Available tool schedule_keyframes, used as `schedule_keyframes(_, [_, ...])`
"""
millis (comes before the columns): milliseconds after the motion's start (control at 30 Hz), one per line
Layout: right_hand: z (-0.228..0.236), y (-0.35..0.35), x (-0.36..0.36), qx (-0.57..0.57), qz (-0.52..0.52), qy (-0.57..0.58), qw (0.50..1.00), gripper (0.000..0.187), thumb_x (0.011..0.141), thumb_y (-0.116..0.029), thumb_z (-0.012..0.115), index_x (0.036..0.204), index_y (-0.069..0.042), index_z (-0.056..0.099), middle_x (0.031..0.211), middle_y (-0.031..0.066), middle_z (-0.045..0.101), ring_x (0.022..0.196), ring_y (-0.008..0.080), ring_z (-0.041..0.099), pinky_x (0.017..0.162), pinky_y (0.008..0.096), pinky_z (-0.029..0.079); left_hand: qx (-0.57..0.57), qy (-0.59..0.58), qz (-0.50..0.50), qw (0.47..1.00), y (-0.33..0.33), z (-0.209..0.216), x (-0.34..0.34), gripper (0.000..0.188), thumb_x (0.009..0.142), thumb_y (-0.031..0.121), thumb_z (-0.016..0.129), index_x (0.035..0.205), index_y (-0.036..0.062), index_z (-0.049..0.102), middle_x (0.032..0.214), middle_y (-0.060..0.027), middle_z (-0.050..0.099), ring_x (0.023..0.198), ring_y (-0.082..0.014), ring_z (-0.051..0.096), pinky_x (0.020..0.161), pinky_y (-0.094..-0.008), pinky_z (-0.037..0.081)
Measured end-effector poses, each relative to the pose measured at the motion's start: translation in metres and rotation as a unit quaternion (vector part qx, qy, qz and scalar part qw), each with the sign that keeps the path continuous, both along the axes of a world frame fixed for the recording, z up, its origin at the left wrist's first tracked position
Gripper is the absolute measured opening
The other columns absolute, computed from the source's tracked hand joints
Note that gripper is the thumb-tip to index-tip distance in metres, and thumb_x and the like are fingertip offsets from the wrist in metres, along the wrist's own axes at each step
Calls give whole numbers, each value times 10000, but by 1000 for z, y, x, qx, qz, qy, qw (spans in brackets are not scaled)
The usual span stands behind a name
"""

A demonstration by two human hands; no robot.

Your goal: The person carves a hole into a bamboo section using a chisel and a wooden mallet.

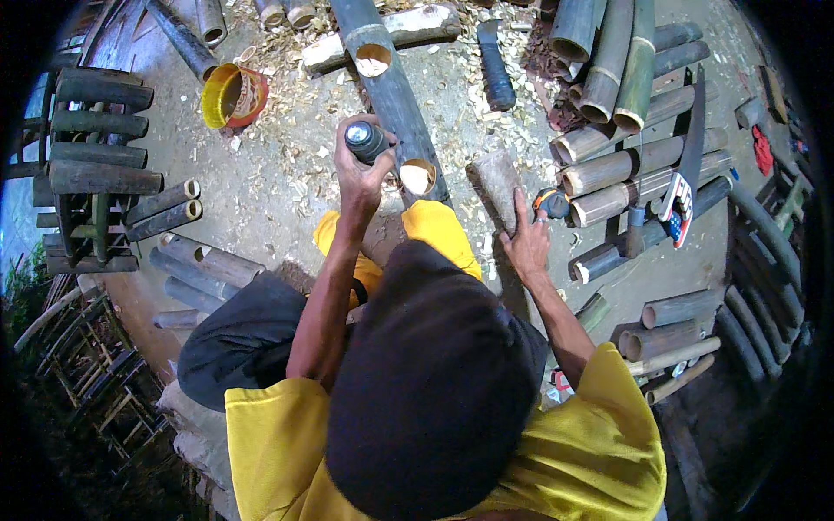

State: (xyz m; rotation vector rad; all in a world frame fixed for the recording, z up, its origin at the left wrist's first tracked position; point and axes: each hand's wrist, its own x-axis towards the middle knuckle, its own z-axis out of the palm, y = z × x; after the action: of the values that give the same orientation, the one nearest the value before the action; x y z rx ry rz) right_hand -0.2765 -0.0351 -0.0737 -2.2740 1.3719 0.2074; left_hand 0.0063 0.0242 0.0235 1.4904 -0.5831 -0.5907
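Note:
My left hand [358,178] is closed round a thick black cylindrical handle [366,141], its pale round end facing up. It is held beside a dark bamboo pole [395,108] with two cut openings showing pale inner wood. Whatever lies below the handle is hidden by my hand. My right hand [526,247] has its fingers spread, the index finger touching the edge of a tapered wooden block [497,187]. Just beyond these fingers lies an orange and black tape measure [552,203]. Yellow cloth [441,233] covers my legs at the near end of the pole.
A pale log [426,24] lies crosswise under the pole. A black-wrapped tool [497,69] rests among wood chips. A yellow and red tub [234,95] stands left. Cut bamboo [608,169] and a handsaw [691,148] are at right; a bamboo rack [100,126] stands far left.

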Motion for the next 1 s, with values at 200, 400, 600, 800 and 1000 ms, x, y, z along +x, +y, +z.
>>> schedule_keyframes(200, [7, 0, -9, -3, -21, -68, 997, 1032, 600, -180, 762, 1429, -195, 148, 1114, 321, 454, 1015, 467, 487, 888, 493, 405, 57, 18, -4, 998, -9, 11, 0, 239, 718, 35, 657, 906, 44, 509, 784, -21, 592, 697, -75, 559, 605, -218, 458])
schedule_keyframes(400, [26, -8, -13, 198, -107, -159, 961, 1009, 600, -154, 715, 1427, -155, 136, 1032, 323, 537, 956, 462, 544, 823, 466, 458, 115, -16, -77, 990, -7, 9, 1, 241, 711, 25, 672, 890, 62, 514, 773, -9, 588, 674, -70, 555, 608, -216, 465])
schedule_keyframes(600, [79, -24, -11, 239, -98, -227, 939, 1004, 577, -97, 726, 1421, -111, 181, 1270, 258, 458, 1143, 354, 496, 957, 395, 405, 145, 2, -174, 974, -13, 15, 0, 238, 726, 47, 682, 906, 61, 526, 786, -4, 582, 700, -69, 554, 608, -228, 466])
schedule_keyframes(800, [140, -48, 43, 19, -7, -448, 894, 964, 585, -112, 742, 1394, -20, 226, 1319, 215, 417, 1203, 282, 448, 996, 364, 368, 167, -13, -225, 960, -11, 7, -5, 213, 722, 32, 681, 884, 39, 543, 800, -1, 588, 719, -69, 561, 630, -236, 474])
schedule_keyframes(1000, [154, -84, 79, 72, 252, -249, 932, 1022, 553, -188, 799, 1411, -210, 244, 1160, 234, 506, 957, 364, 571, 835, 435, 476, 158, 12, -179, 971, -3, -2, -15, 330, 646, -35, 704, 958, -2, 602, 901, -71, 644, 794, -124, 603, 710, -283, 504])
